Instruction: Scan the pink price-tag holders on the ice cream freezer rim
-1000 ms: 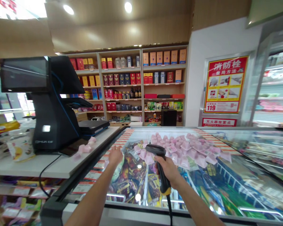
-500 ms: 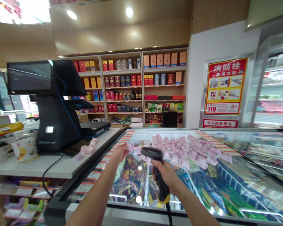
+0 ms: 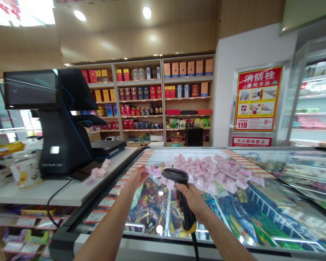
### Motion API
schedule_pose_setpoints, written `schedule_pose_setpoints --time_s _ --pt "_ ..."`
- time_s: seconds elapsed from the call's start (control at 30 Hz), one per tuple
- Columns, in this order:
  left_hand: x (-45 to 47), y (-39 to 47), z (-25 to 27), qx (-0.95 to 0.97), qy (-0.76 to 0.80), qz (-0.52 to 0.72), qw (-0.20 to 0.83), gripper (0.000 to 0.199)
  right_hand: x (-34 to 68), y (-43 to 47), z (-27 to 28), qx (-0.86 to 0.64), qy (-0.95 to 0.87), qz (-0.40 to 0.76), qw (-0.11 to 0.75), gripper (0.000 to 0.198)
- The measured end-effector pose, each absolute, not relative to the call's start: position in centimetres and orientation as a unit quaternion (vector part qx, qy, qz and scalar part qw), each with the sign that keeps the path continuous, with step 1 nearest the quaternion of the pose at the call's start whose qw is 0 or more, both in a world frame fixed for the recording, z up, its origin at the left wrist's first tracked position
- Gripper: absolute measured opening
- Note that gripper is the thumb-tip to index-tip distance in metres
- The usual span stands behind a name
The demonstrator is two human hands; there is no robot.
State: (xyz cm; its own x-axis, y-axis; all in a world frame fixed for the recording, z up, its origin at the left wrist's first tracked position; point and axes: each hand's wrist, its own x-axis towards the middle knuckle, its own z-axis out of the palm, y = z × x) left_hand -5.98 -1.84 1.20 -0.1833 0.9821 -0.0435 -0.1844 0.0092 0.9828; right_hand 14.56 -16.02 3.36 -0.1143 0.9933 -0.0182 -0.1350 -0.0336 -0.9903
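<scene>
My right hand [image 3: 191,199] is wrapped round the handle of a black barcode scanner [image 3: 176,176] with a yellow band at its base. Its head points left toward a pink cup with a printed label [image 3: 157,173]. At the left end of the pink pieces, my left hand [image 3: 138,177] pinches a small translucent pink cup [image 3: 150,168] by its edge. A heap of similar pink cups [image 3: 212,168] lies spread to the right, on the glass top of a chest freezer [image 3: 163,154]. Wrapped goods show through the glass below both hands.
A black point-of-sale terminal [image 3: 66,134] stands on the white counter [image 3: 70,197] at left, near several loose pink cups [image 3: 99,171]. The scanner's cable [image 3: 195,246] hangs at the front. Shelves of boxed goods [image 3: 141,94] line the back; a red poster [image 3: 258,98] hangs right.
The whole view has shifted slightly left. Both hands keep nearly the same pose, with the scanner still held beside the labelled cup.
</scene>
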Motion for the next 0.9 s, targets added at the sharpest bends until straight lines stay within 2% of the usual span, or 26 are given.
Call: schedule_pose_setpoints --time_s 0.17,0.3,0.47,0.6,0.77,0.9 --pt "-5.2 -2.5 0.6 0.471 0.545 0.544 0.430 0.026 15.2 -15.4 3.0 -0.441 -0.485 0.557 0.509 0.025" --pt "-3.9 -3.5 -0.6 0.549 0.580 0.505 0.327 0.021 15.4 -15.1 2.8 -0.444 -0.482 0.552 0.515 0.027" --pt "-2.0 -4.0 -2.0 0.609 0.602 0.472 0.211 0.034 15.1 -15.3 2.8 -0.439 -0.481 0.556 0.517 0.022" --pt "-2.8 -4.3 -1.9 0.621 0.623 0.446 0.163 0.036 14.8 -15.4 3.0 -0.450 -0.480 0.559 0.505 0.022" --pt "-8.8 -6.3 -1.0 0.566 0.677 0.459 0.103 0.037 14.2 -15.5 2.7 -0.449 -0.485 0.563 0.496 0.023" --pt "-12.5 -7.4 -1.2 0.503 0.712 0.470 0.136 0.026 13.8 -15.6 2.6 -0.447 -0.488 0.567 0.491 0.025"
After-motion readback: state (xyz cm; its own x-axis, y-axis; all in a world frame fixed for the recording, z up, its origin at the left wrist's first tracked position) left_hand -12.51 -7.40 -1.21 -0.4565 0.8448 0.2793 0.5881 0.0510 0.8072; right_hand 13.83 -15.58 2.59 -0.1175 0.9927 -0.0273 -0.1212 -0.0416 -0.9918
